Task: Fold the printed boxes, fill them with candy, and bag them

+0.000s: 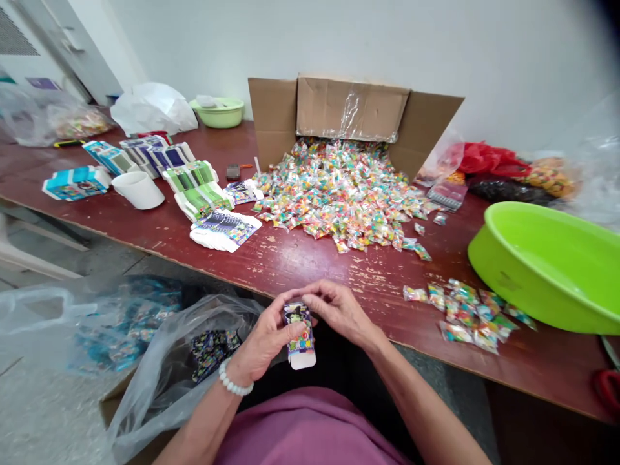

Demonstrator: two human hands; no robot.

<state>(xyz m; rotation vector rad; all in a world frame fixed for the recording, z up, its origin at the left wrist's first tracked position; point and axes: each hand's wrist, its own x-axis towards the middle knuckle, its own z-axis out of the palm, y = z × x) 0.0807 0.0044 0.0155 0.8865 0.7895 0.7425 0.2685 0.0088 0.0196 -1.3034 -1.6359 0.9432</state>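
Observation:
A small printed candy box [299, 328], dark purple with colourful pictures, is held upright in front of my lap, just off the table's front edge. My left hand [267, 336] wraps round it from the left, thumb across its front. At its top end, my right hand [339, 311] has the thumb and bent fingers against the box. A white flap sticks out at the bottom of the box, towards me. Beyond my hands lies a large heap of small wrapped candies [343, 194], spilling from an open cardboard carton [353, 106].
Stacks of flat printed boxes [194, 184] and a white cup [138, 190] stand at left. A green basin [547, 265] and a small group of candy packets [472, 313] are at right. Below the table's left edge, a plastic-lined carton [159, 381] holds dark packets [213, 352]. Red-handled scissors [606, 387] lie far right.

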